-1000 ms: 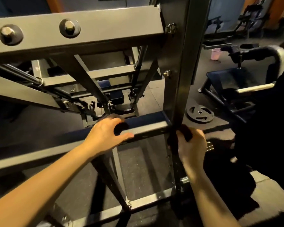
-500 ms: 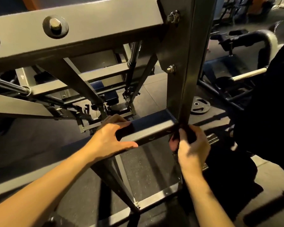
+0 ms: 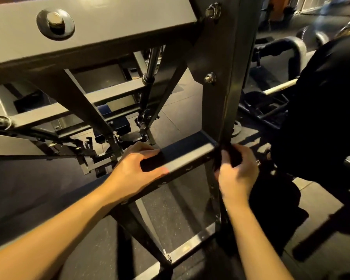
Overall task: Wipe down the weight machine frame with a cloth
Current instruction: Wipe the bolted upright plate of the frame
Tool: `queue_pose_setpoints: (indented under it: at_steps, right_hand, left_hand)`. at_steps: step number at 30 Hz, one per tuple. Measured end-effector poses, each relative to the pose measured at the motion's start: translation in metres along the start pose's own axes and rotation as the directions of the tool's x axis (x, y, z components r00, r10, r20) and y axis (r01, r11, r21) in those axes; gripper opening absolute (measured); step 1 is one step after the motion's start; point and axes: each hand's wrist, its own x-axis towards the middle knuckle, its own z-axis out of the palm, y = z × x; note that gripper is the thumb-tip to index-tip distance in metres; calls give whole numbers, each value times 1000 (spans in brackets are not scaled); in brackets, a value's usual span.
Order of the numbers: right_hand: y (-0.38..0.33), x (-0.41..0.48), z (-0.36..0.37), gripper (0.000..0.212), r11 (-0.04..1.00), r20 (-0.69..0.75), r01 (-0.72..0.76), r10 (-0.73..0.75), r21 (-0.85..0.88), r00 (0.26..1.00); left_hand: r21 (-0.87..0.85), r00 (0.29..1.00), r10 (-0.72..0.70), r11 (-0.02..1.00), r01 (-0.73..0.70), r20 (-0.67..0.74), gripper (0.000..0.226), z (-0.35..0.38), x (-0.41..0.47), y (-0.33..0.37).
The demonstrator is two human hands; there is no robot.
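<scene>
Low on the weight machine frame (image 3: 224,81), a right hand (image 3: 235,174) bunches a dark, seemingly soft and light cloth (image 3: 227,154) against the rigid upright, fingers curled round it, while the left hand (image 3: 135,172) grips the crossbar (image 3: 188,156).

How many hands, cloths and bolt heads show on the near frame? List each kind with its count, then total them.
Hands: 2, left hand gripping the crossbar, right hand holding the cloth
Cloths: 1, dark cloth
Bolt heads: 3, one on the upper beam, two on the upright post
Total: 6
</scene>
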Motion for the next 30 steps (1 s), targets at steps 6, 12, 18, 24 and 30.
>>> queue_pose_setpoints:
  at_steps: [6,12,18,24,30]
  right_hand:
    - [-5,-103,19,22,939,252,325,-344,117,904]
    - [1,-9,7,17,985,-76,117,-127,-124,989]
    - [-9,-99,28,16,956,118,291,-294,38,949]
    - [11,-27,18,21,983,-8,116,-118,-143,993]
    - [-7,-87,32,17,977,52,211,-213,33,976]
  left_hand:
    - [-79,997,-74,994,75,19,114,0,2,-3]
    - [-129,1000,-16,992,18,13,55,-2,-4,2]
    - [-129,998,-20,991,27,58,105,-8,-7,6]
    - [-149,994,9,989,8,113,111,-8,-2,5]
    - [-123,992,14,992,2,126,106,-6,-2,-1]
